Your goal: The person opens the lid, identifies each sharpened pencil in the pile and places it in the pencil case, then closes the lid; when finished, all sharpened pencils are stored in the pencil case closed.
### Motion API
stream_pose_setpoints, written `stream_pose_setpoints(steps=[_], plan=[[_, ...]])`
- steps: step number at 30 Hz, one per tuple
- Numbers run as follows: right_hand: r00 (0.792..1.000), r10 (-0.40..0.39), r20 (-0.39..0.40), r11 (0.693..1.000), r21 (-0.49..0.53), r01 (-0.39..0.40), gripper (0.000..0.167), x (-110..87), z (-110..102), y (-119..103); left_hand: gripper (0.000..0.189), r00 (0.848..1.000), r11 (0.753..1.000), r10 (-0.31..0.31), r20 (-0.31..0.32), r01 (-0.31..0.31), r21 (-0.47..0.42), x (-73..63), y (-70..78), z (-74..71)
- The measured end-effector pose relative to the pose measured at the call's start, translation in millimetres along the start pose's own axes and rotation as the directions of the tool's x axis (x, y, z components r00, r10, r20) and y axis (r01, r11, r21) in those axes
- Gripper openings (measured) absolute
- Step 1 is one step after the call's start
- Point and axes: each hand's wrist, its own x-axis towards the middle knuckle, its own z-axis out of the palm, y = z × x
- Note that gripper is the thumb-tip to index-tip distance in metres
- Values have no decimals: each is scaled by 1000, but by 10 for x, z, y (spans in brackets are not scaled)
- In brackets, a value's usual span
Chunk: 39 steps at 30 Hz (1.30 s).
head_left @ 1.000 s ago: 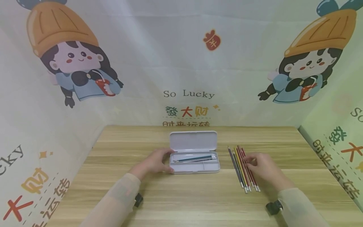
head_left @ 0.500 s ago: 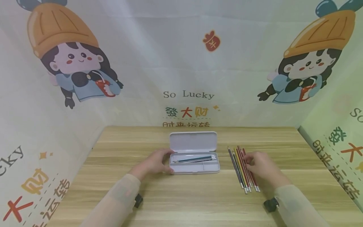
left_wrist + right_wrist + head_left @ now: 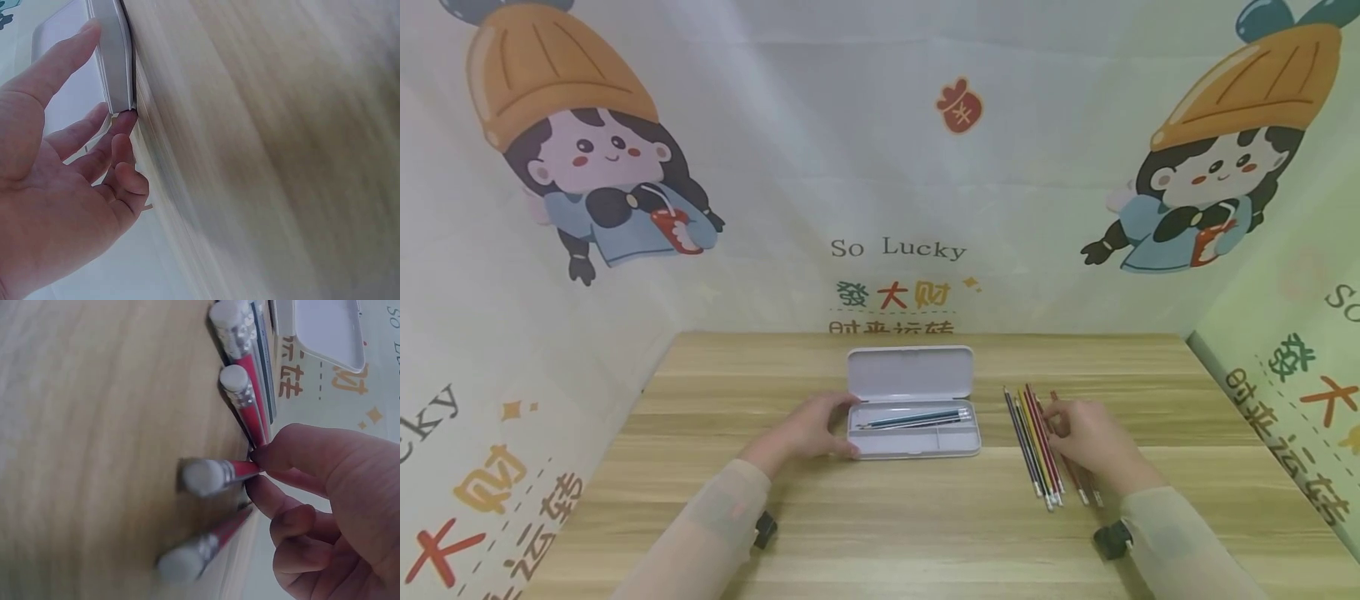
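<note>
My left hand (image 3: 812, 427) grips the left end of a white pencil case (image 3: 891, 444), thumb at the front corner and fingers at the back. The case stands open with its lid (image 3: 912, 372) raised, and a few dark pencils (image 3: 910, 420) lie in its rear compartment. At the right, my right hand (image 3: 1088, 437) pinches a red pencil (image 3: 245, 469) between thumb and forefinger, its white eraser toward the wrist camera. Another red pencil (image 3: 225, 532) lies beside it, partly hidden by the fingers. To their left lies a loose bundle with a yellow pencil (image 3: 1036, 437) among dark and red ones.
Everything rests on a wood-grain table (image 3: 880, 533). A printed cloth (image 3: 850, 167) hangs behind it and along both sides. Bare tabletop separates the case from the pencils.
Two red pencils have shifted right, apart from the bundle, their eraser ends swung outward under my right hand. My left hand stays on the case.
</note>
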Motion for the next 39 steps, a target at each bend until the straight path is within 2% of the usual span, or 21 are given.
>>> stream_pose_setpoints(steps=[12,21,25,30,33,39], plan=[[999,27,-44,998,58,-24,40,-16,-1,-11,83,1000,1000,-2,-3,2,7,11,-17,10],[997,41,-69,999,37,-39,42,-66,-45,-89,83,1000,1000,1,-8,-1,14,6,-14,5],[997,-8,-79,1000,-22,6,36,-76,-38,-149,83,1000,1000,-10,-5,10,-2,13,-25,12],[990,-108,-87,990,-99,99,27,-64,-6,-227,83,1000,1000,-6,-6,6,-14,18,-31,15],[984,-151,-95,984,-114,140,23,-56,10,-269,83,1000,1000,-5,-8,5,-17,18,-37,19],[979,-172,-110,982,-94,162,22,-41,63,-316,83,1000,1000,-6,-10,6,-21,12,-35,19]])
